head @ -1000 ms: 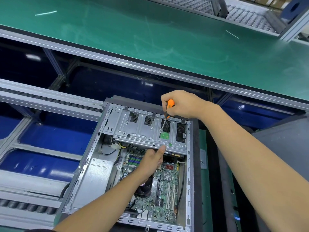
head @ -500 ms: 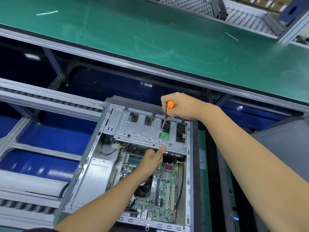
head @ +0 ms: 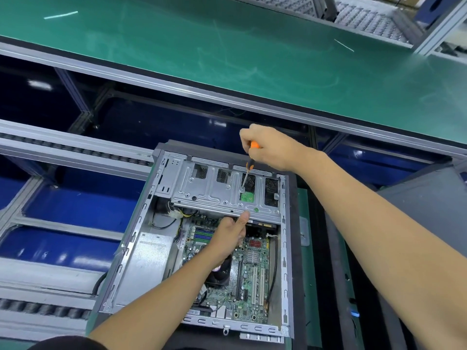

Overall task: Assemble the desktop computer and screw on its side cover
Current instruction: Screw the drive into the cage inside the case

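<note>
Desktop computer case (head: pixel 161 269) lies on its side with the open face up, resting on a green mat just below the head camera, in front of a long green tabletop (head: pixel 227 46) that runs across the upper part of the view. Inside, the motherboard (head: pixel 252 274) fills the near right part, a silver power supply (head: pixel 149 258) sits at the near left, and a metal drive cage (head: pixel 214 188) spans the far end of the case.

The right hand (head: pixel 273 147) reaches over the far edge of the case, its fingers curled around the orange handle of a screwdriver (head: pixel 249 165). The shaft slants down and to the left, and its tip meets a screw point on the drive cage just above a small green board that shows through an opening.

The left hand (head: pixel 227 238) is inside the case above the motherboard. Its thumb points up and presses against the near lip of the drive cage, while the other fingers curl under that edge, partly hidden.

A dark grey panel (head: pixel 424 210) lies to the right of the case, and roller rails (head: pixel 63 147) cross the left side
</note>
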Demonstrator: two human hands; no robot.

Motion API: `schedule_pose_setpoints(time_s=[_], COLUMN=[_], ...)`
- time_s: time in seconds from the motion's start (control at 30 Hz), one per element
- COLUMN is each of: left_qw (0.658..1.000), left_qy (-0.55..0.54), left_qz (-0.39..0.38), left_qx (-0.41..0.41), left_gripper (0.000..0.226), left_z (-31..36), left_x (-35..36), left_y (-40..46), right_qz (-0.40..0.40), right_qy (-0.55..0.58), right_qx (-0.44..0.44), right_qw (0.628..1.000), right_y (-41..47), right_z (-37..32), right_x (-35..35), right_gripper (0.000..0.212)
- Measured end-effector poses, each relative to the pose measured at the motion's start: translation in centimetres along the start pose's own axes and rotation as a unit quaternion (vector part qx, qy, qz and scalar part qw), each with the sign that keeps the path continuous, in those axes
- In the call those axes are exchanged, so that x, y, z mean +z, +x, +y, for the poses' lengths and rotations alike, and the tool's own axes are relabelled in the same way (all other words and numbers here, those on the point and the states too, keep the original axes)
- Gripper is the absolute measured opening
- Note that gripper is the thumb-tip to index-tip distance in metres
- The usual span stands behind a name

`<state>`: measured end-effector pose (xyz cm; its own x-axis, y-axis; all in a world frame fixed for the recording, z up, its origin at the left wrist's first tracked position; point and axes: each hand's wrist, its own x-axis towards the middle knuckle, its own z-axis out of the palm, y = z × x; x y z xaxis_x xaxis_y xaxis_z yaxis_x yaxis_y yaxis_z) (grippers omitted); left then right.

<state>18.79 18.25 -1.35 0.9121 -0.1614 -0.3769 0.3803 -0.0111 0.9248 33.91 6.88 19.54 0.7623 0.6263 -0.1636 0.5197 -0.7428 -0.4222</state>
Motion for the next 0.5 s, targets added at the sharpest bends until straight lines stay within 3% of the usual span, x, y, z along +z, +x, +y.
schedule_pose_setpoints(time_s=[0.13,0.27,0.37,0.5], left_qw=[1.000,1.000,1.000,1.000], left_qy=[0.001,0.003,0.005,0.007], left_qz=[-0.002,-0.002,-0.005,0.000], left_qx=[0.008,0.013,0.014,0.011], left_gripper=[0.067,0.066,0.065,0.064], left_z=[0.14,0.27,0.41,0.41], left_x=[-0.02,-0.01,-0.01,0.00], left_y=[-0.09,-0.12,-0.20,-0.18], right_qz=[0.004,-0.040,-0.048,-0.014], right_qy=[-0.133,-0.110,-0.073,-0.160], right_qx=[0.002,0.014,0.011,-0.007], right_qw=[0.991,0.993,0.996,0.987], right_y=[-0.24,-0.36,-0.48,-0.50], right_z=[0.15,0.00,-0.31,-0.32], right_x=[-0.33,-0.60,-0.70,-0.55], right_gripper=[0.011,0.009,0.019,0.009])
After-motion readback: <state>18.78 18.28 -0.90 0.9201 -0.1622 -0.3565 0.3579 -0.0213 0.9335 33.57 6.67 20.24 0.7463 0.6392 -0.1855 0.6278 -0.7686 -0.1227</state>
